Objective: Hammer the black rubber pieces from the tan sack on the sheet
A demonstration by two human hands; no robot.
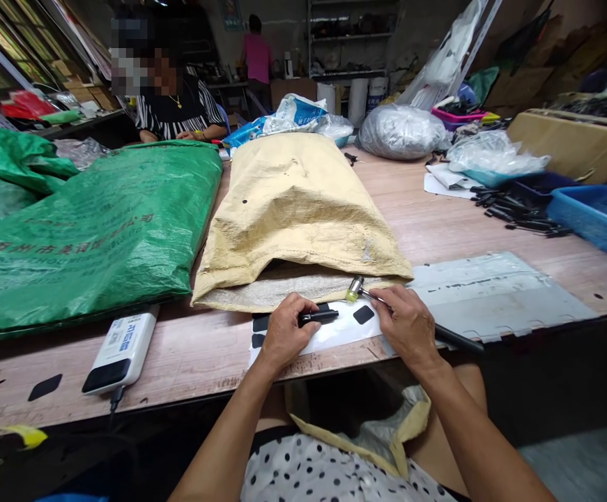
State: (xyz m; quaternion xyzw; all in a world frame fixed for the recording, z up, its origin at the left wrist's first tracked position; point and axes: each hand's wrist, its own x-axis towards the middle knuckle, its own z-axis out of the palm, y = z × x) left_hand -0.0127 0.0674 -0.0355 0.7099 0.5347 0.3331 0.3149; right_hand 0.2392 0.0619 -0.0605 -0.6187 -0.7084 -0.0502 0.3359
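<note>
My left hand (286, 331) is closed around a small black pen-like piece (327, 316), which lies level just above a white sheet (342, 333). In my right hand (408, 322) is a small hammer (460, 339) with a black grip, a metal head and a yellowish striking face. The head is beside the pen-like piece, and the two look apart. On the sheet lie dark rounded patches, one of them a black square (363, 315) between my hands. Just beyond, a tan woven sack (303, 209) rests with its mouth open toward me.
A green woven sack (141, 216) lies at left, near a white power bank (123, 348) with a cable. To the right are a grey sheet (491, 293), black parts (517, 213) and a blue basket (601, 219). Another person (180, 111) sits across the table.
</note>
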